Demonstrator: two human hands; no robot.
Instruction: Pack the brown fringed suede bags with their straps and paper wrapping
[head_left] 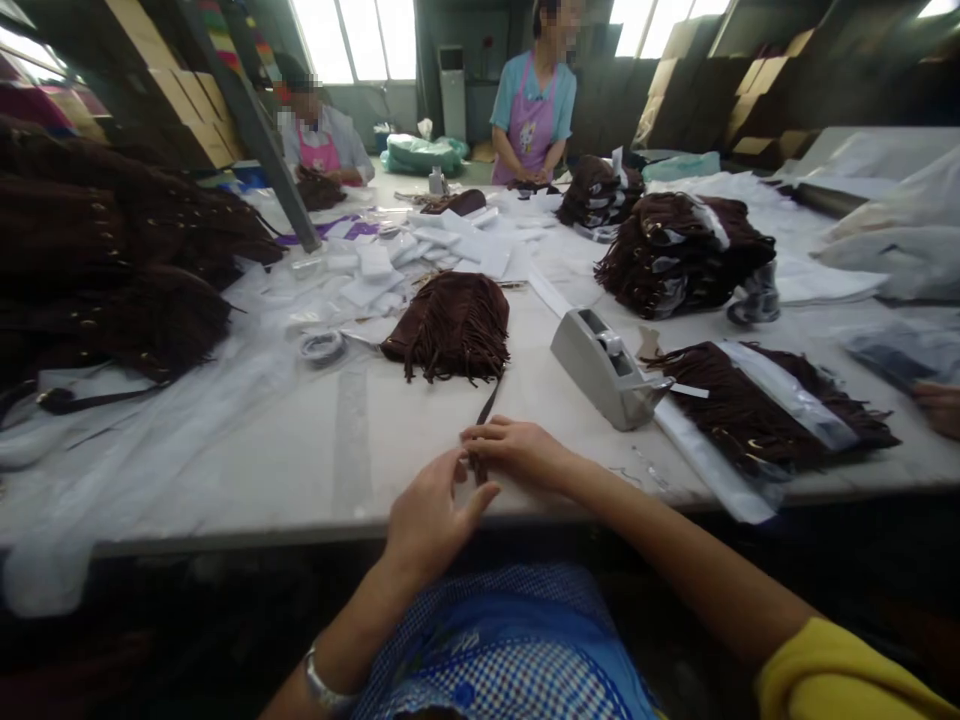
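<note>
A dark brown fringed bag (454, 325) lies on the white table in front of me. Its thin brown strap (489, 400) runs from the fringe toward the table's front edge. My left hand (435, 510) is closed around the folded near end of that strap, with the thumb raised. From the right, my right hand (517, 450) pinches the same strap just beyond it, fingers pressed together. Part of the strap is hidden under the fingers. To the right of my hands stands a grey tape dispenser (607, 365).
A roll of clear tape (323, 347) lies left of the bag. Fringed bags (682, 255) are stacked at right, with a wrapped bundle (772, 405) nearer. A brown heap (112, 260) fills the left. Two people in pink aprons (534, 120) are across the table, beyond scattered white packets (375, 265).
</note>
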